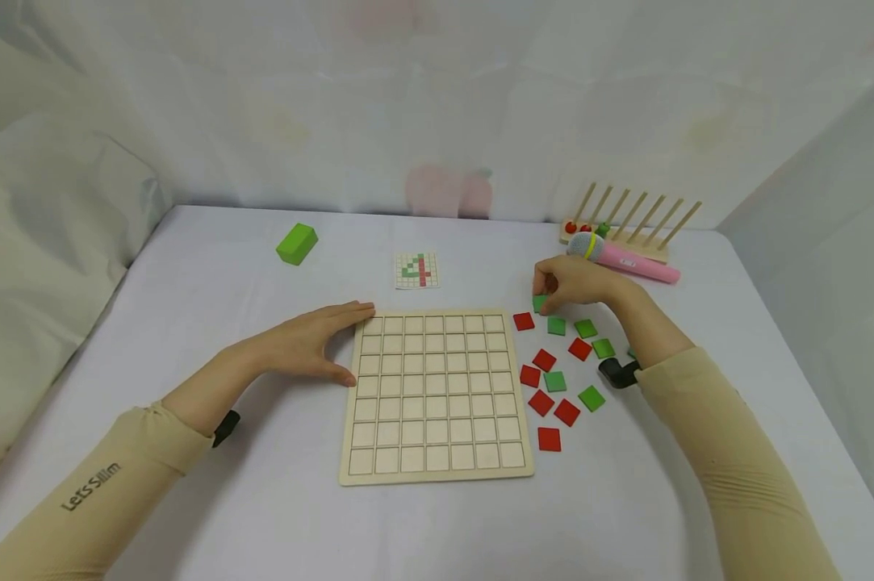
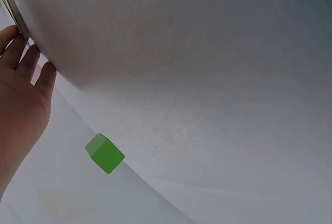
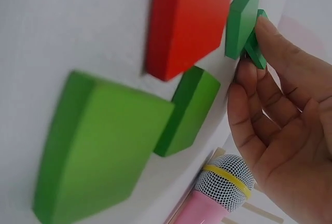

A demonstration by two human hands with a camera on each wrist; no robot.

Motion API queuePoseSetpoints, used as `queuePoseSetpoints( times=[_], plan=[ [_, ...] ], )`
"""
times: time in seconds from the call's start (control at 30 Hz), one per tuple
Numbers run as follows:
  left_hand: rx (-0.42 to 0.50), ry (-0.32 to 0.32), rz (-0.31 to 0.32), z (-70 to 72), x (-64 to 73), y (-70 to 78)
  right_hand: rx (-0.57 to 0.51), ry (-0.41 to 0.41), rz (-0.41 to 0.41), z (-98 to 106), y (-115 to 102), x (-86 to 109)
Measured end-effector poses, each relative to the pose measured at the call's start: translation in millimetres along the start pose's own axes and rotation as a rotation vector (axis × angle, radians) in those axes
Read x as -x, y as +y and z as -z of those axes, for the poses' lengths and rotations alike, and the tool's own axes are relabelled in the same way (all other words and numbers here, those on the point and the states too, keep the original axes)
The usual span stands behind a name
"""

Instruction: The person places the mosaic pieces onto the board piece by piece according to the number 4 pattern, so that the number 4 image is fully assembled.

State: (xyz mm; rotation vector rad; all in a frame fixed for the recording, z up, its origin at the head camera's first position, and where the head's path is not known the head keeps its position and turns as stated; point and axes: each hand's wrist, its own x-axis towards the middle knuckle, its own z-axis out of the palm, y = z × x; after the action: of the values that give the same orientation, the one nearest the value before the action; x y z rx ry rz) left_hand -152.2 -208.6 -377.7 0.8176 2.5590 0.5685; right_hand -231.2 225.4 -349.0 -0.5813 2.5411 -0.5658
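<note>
A wooden grid board (image 1: 437, 386) lies flat in the middle of the white table. My left hand (image 1: 302, 343) rests at its left edge, thumb and fingers spread apart along the rim. To the right of the board's far corner, my right hand (image 1: 578, 278) pinches a green square tile (image 3: 254, 50) between thumb and fingers, tilted in the right wrist view. Loose tiles lie scattered beside the board, among them a red tile (image 1: 549, 440), a green tile (image 1: 591, 398) and another green tile (image 1: 556, 326) just below the pinching fingers.
Behind the board lies a small pattern card (image 1: 417, 271) with green and red squares. A green block (image 1: 297, 244) sits at the back left. At the back right, a pink microphone (image 1: 633, 261) lies against a wooden peg rack (image 1: 654, 250) with small red and green pieces.
</note>
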Motion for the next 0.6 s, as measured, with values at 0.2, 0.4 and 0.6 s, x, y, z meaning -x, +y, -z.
queuePoseSetpoints(
  times=[0.2, 0.4, 0.6],
  plan=[
    [-0.003, 0.001, 0.007, -0.9, 0.4, -0.9, -0.035, -0.008, 0.014, 3.0, -1.2, 0.8],
    [0.001, 0.005, 0.002, -1.0, 0.2, 0.1, -0.096, -0.016, 0.035, 5.3, -4.9, -1.1],
    [-0.004, 0.006, 0.0, -1.1, 0.3, 0.5, -0.137, -0.016, 0.068, 8.0, -15.0, -7.0]
  ],
)
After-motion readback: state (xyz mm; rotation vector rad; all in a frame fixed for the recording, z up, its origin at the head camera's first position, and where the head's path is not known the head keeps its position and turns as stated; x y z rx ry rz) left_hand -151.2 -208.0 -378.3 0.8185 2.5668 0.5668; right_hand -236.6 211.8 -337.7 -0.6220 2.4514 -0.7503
